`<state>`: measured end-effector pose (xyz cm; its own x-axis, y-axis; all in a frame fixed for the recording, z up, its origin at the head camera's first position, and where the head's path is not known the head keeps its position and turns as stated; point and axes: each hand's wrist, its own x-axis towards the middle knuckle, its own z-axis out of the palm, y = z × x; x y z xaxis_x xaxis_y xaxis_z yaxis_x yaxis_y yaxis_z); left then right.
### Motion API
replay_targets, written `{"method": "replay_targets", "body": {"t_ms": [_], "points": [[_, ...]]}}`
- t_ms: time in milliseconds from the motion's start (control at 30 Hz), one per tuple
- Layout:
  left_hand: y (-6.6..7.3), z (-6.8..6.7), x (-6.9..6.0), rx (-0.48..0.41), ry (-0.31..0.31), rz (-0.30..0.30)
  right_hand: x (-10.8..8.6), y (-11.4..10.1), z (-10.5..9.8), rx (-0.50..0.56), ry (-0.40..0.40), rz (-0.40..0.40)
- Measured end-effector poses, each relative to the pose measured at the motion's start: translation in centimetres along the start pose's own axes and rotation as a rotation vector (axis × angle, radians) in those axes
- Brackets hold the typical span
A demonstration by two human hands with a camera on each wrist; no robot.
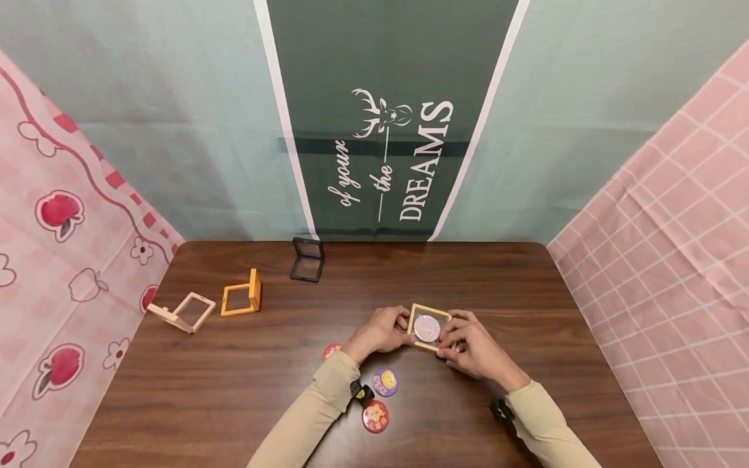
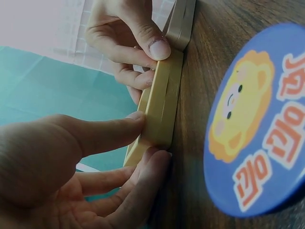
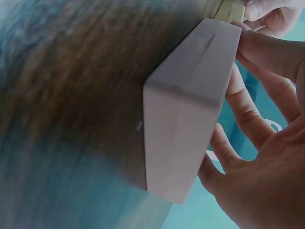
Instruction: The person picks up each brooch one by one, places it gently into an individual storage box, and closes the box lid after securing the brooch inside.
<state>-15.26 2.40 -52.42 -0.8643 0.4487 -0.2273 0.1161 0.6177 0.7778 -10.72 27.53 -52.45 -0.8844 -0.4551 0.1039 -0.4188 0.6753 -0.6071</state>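
A yellow square display frame with clear film holds a round pale pink badge. My left hand grips its left side, the thumb at the near corner and the fingers around the edge, as the left wrist view shows. At the opposite side, my right hand pinches the frame, its thumb on the near right corner. A pale pinkish closed frame stands on the table by the right hand, close to the yellow one; in the head view that hand mostly covers it.
Near my left forearm lie a purple lion badge, a red star badge and a partly covered red badge. Open frames stand farther left: black, orange and cream. Curtains border the wooden table.
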Motion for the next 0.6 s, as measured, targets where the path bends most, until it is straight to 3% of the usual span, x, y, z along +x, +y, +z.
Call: {"method": "replay_targets", "body": {"t_ms": [267, 367, 467, 600], "points": [[0.3, -0.2, -0.5, -0.030, -0.013, 0.003, 0.1, -0.2, -0.3, -0.052, -0.005, -0.059], [0.1, -0.7, -1.2, -0.059, -0.003, 0.041, 0.2, -0.5, -0.4, -0.087, 0.018, -0.088], [-0.3, -1.4, -2.1, -0.066, 0.054, 0.106, 0.3, -1.0, -0.4, -0.105, 0.047, -0.101], [-0.9, -2.8, -3.7, -0.031, 0.181, 0.163, 0.4, -1.9, -0.1, -0.125, 0.088, -0.119]]}}
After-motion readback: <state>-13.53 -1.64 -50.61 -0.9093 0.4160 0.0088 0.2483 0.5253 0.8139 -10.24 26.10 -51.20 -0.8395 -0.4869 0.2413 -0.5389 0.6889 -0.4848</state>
